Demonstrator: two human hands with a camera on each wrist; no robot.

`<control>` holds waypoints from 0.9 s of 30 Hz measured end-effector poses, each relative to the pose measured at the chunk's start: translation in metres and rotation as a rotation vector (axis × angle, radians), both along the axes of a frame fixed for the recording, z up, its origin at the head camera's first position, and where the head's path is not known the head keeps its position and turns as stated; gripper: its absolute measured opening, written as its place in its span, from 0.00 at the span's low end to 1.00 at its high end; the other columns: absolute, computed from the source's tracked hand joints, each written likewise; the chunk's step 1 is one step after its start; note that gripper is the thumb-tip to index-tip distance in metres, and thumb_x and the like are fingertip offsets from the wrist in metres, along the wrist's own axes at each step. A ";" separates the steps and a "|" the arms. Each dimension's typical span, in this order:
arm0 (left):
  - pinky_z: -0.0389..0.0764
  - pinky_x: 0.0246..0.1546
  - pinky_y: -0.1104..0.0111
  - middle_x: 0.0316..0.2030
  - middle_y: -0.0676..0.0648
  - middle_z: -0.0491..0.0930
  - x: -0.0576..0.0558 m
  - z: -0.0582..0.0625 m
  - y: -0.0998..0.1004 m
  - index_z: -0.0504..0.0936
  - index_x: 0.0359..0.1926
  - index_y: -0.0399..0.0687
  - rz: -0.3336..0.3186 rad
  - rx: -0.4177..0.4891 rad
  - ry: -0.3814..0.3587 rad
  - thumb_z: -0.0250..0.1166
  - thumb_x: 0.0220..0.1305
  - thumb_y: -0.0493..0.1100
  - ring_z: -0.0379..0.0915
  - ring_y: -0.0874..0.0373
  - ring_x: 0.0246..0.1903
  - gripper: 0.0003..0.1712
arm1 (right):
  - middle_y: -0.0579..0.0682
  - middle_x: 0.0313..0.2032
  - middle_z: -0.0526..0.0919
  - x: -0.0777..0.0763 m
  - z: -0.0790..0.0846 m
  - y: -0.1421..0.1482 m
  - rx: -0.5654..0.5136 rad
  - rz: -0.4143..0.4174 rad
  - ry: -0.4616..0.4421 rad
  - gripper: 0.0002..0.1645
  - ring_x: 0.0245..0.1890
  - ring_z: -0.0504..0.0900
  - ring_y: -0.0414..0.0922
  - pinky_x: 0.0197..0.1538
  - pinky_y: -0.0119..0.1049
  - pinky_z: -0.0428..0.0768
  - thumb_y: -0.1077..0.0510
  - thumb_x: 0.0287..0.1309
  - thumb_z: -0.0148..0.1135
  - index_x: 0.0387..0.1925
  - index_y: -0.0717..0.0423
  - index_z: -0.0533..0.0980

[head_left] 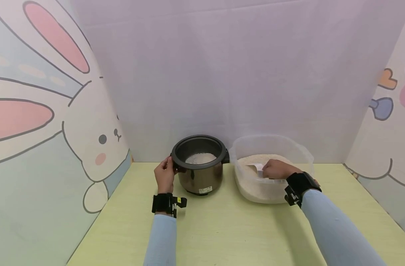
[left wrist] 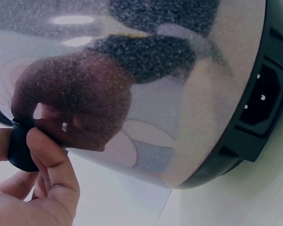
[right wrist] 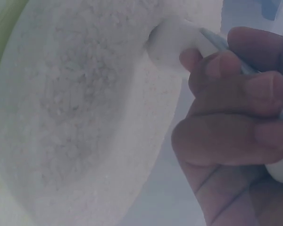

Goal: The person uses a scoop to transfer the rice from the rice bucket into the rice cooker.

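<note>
My left hand point(head_left: 164, 176) pinches the black side handle point(left wrist: 22, 149) of a rice cooker point(head_left: 199, 178), whose lid is off. Some white rice point(head_left: 201, 158) lies at the bottom of its dark inside. To the right stands a translucent plastic tub point(head_left: 272, 139) holding a large heap of rice point(head_left: 255, 192). Inside the tub, my right hand point(head_left: 278, 170) grips a white scoop point(head_left: 259, 169) by its handle. In the right wrist view the fingers curl round that handle, and the scoop's head point(right wrist: 172, 44) meets the rice.
Cooker and tub stand side by side at the back of a pale yellow-green table point(head_left: 222, 232). A light curtain point(head_left: 202, 74) hangs right behind them. Panels with cartoon drawings point(head_left: 89, 140) flank both sides. In the left wrist view, a power socket point(left wrist: 262, 96) shows low on the cooker.
</note>
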State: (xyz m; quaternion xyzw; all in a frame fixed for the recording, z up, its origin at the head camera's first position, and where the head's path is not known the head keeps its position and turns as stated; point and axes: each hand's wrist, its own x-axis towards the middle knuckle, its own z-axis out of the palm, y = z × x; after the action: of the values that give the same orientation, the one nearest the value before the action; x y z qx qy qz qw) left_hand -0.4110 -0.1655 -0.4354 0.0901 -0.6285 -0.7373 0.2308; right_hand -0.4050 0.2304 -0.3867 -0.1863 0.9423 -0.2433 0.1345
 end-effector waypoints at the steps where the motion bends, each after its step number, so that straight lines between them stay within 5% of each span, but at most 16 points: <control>1: 0.81 0.32 0.68 0.36 0.42 0.75 0.000 0.000 0.000 0.80 0.47 0.48 0.000 0.000 0.002 0.59 0.59 0.52 0.79 0.54 0.34 0.18 | 0.43 0.12 0.56 0.000 0.001 0.000 -0.006 0.000 0.003 0.18 0.14 0.53 0.40 0.20 0.32 0.56 0.61 0.53 0.48 0.10 0.50 0.61; 8: 0.81 0.32 0.68 0.36 0.42 0.76 -0.002 0.000 -0.001 0.80 0.46 0.49 0.001 -0.001 -0.005 0.60 0.57 0.53 0.79 0.54 0.33 0.19 | 0.44 0.15 0.65 0.001 0.004 0.001 -0.077 0.033 -0.018 0.15 0.15 0.59 0.40 0.23 0.33 0.63 0.59 0.57 0.48 0.20 0.61 0.75; 20: 0.81 0.32 0.67 0.36 0.42 0.75 -0.003 -0.001 -0.002 0.80 0.46 0.48 -0.010 0.022 -0.001 0.60 0.57 0.53 0.79 0.53 0.33 0.19 | 0.45 0.12 0.63 -0.005 0.000 0.004 -0.298 0.077 -0.167 0.17 0.11 0.57 0.40 0.18 0.32 0.63 0.60 0.59 0.51 0.19 0.67 0.71; 27: 0.81 0.31 0.68 0.36 0.42 0.75 -0.004 -0.001 -0.001 0.80 0.46 0.47 -0.011 0.015 -0.014 0.60 0.58 0.52 0.79 0.54 0.33 0.19 | 0.48 0.14 0.66 -0.009 0.001 0.012 -0.410 0.054 -0.265 0.17 0.11 0.57 0.40 0.15 0.31 0.63 0.57 0.60 0.51 0.35 0.71 0.76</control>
State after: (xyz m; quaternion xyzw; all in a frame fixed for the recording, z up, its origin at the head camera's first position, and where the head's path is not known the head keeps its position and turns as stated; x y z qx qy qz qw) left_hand -0.4150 -0.1669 -0.4364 0.0937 -0.6251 -0.7425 0.2215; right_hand -0.4143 0.2427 -0.3858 -0.2013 0.8421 -0.4481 0.2226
